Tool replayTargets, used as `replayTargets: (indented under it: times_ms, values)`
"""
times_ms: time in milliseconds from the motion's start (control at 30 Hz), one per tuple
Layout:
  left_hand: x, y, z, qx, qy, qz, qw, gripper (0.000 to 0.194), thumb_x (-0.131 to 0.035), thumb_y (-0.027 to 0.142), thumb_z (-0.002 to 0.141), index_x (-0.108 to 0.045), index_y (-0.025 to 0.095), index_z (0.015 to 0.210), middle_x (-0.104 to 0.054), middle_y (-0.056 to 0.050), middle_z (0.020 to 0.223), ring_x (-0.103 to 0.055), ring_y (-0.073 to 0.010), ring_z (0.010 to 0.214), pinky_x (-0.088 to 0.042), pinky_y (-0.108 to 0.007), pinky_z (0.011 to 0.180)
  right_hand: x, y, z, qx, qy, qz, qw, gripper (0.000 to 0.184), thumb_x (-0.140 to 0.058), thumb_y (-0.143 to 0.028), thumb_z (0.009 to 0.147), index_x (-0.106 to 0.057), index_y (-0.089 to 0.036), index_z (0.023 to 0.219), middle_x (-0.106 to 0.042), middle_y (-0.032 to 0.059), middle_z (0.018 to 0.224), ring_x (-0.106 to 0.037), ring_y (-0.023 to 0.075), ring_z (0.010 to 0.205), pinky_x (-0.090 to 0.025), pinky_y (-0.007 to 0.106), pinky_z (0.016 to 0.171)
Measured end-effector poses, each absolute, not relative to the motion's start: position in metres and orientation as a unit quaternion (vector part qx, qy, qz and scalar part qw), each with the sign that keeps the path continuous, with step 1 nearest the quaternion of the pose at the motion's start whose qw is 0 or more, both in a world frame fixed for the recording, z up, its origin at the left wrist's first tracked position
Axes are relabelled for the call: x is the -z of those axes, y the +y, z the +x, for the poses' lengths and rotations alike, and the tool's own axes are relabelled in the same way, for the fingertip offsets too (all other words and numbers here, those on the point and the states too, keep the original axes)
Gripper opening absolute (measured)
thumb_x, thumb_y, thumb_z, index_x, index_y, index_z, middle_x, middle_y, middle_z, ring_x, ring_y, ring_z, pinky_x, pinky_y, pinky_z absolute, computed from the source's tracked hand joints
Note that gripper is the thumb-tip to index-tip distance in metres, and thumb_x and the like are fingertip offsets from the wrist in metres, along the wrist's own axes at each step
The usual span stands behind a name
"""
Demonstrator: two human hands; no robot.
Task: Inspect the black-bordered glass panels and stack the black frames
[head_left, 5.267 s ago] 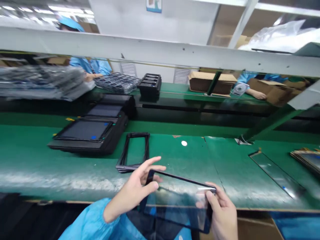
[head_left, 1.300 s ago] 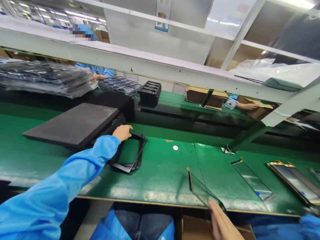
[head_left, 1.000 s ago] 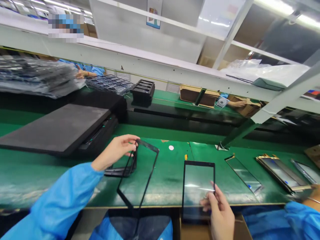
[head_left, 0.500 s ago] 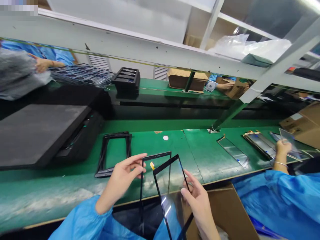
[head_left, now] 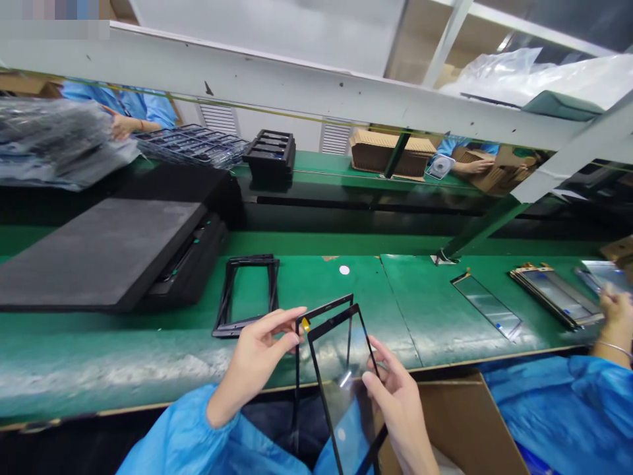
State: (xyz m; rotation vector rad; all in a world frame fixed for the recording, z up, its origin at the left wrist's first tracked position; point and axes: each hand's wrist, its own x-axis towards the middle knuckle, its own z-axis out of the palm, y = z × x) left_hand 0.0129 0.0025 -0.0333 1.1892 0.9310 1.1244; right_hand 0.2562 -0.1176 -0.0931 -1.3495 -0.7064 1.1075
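Note:
My left hand (head_left: 264, 359) pinches the upper left side of a thin black frame (head_left: 324, 307), held upright above the bench's front edge. Between the thumb and fingers of my right hand (head_left: 398, 399) is a clear glass touch panel (head_left: 341, 369) with a black border. The panel overlaps the frame from the front, tilted slightly. A small yellow flex tab (head_left: 306, 324) shows at its upper left corner, close to my left fingertips. Whether panel and frame touch, I cannot tell. Loose black frames (head_left: 247, 297) lie stacked on the green bench, left of my hands.
On the left stands a large black foam tray (head_left: 99, 254). To the right lie a single glass panel (head_left: 487, 305) and a stack of panels (head_left: 556, 293), near a co-worker's hand (head_left: 617, 313). An open cardboard box (head_left: 465, 422) sits below the bench edge; a post (head_left: 484, 224) rises behind.
My view has swung left, so the bench appears shifted right. The panel and frame have come closer together, with more overlap near the yellow tab. Both hands keep their hold.

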Motion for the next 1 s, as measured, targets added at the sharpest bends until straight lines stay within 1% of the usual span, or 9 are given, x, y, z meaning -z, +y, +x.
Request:
replayTargets:
  times_ms: [67,100,133,267,433,533,700,967,1000]
  values:
    - [0.030,0.002,0.014,-0.483,0.400,0.511,0.587,0.032,-0.086,0.017,0.078,-0.089,0.028,0.108,-0.080,-0.005,0.084,-0.073,-0.0161,0.073,-0.061,-0.019,0.060,0.090,-0.118,0.254,-0.488,-0.289,-0.584,0.581,0.064,-0.091,-0.044,0.080,-0.074,-0.029,0.140,-0.067,0.0037,0.096,-0.055,0.0112,0.060,-0.044,0.019,0.043]
    - [0.029,0.001,0.015,-0.484,0.402,0.511,0.587,0.032,-0.086,0.017,0.078,-0.089,0.027,0.107,-0.080,-0.005,0.084,-0.073,-0.0164,0.073,-0.061,-0.019,0.058,0.089,-0.119,0.253,-0.491,-0.284,-0.587,0.578,0.065,-0.091,-0.045,0.080,-0.073,-0.029,0.141,-0.066,0.0033,0.096,-0.052,0.0103,0.058,-0.041,0.018,0.040]
    - [0.028,0.000,0.016,-0.485,0.402,0.510,0.586,0.031,-0.086,0.017,0.077,-0.090,0.027,0.107,-0.080,-0.005,0.083,-0.073,-0.0166,0.073,-0.061,-0.019,0.058,0.087,-0.119,0.253,-0.491,-0.281,-0.588,0.578,0.066,-0.091,-0.046,0.079,-0.073,-0.029,0.141,-0.066,0.0032,0.095,-0.052,0.0101,0.058,-0.040,0.018,0.040]
    - [0.028,-0.003,0.016,-0.495,0.408,0.505,0.577,0.031,-0.087,0.018,0.077,-0.089,0.025,0.107,-0.081,-0.006,0.085,-0.073,-0.0176,0.074,-0.063,-0.020,0.060,0.084,-0.119,0.250,-0.485,-0.275,-0.589,0.585,0.068,-0.092,-0.047,0.078,-0.073,-0.027,0.141,-0.066,0.0039,0.096,-0.052,0.0105,0.059,-0.041,0.018,0.040]
    - [0.034,-0.003,0.014,-0.506,0.420,0.508,0.556,0.033,-0.086,0.020,0.079,-0.088,0.023,0.112,-0.082,-0.008,0.088,-0.075,-0.0190,0.078,-0.065,-0.023,0.065,0.082,-0.118,0.249,-0.491,-0.280,-0.584,0.583,0.065,-0.092,-0.046,0.078,-0.075,-0.029,0.138,-0.066,0.0032,0.094,-0.051,0.0098,0.058,-0.042,0.018,0.041]
    - [0.034,-0.003,0.013,-0.509,0.420,0.516,0.547,0.033,-0.085,0.019,0.080,-0.088,0.024,0.112,-0.081,-0.007,0.090,-0.075,-0.0192,0.081,-0.066,-0.023,0.067,0.081,-0.118,0.247,-0.497,-0.279,-0.583,0.579,0.065,-0.092,-0.046,0.078,-0.075,-0.029,0.138,-0.066,0.0029,0.094,-0.051,0.0096,0.058,-0.043,0.018,0.042]
    - [0.030,-0.007,0.013,-0.517,0.408,0.540,0.524,0.030,-0.084,0.016,0.081,-0.089,0.028,0.108,-0.079,-0.005,0.091,-0.075,-0.0173,0.080,-0.064,-0.020,0.066,0.079,-0.118,0.246,-0.500,-0.277,-0.581,0.579,0.065,-0.091,-0.046,0.080,-0.073,-0.030,0.140,-0.065,0.0022,0.095,-0.052,0.0093,0.057,-0.044,0.019,0.042]
    - [0.028,-0.008,0.012,-0.496,0.409,0.533,0.550,0.026,-0.085,0.022,0.083,-0.090,0.026,0.108,-0.077,-0.006,0.091,-0.074,-0.0184,0.079,-0.065,-0.024,0.069,0.079,-0.117,0.251,-0.491,-0.295,-0.591,0.568,0.064,-0.089,-0.044,0.082,-0.072,-0.028,0.142,-0.068,0.0037,0.096,-0.053,0.0100,0.055,-0.044,0.019,0.039]
    - [0.028,-0.008,0.012,-0.494,0.410,0.527,0.557,0.026,-0.086,0.023,0.082,-0.090,0.025,0.108,-0.077,-0.007,0.090,-0.074,-0.0188,0.079,-0.065,-0.024,0.068,0.080,-0.118,0.251,-0.484,-0.297,-0.592,0.571,0.063,-0.089,-0.044,0.082,-0.073,-0.029,0.141,-0.069,0.0040,0.097,-0.056,0.0110,0.058,-0.046,0.019,0.041]
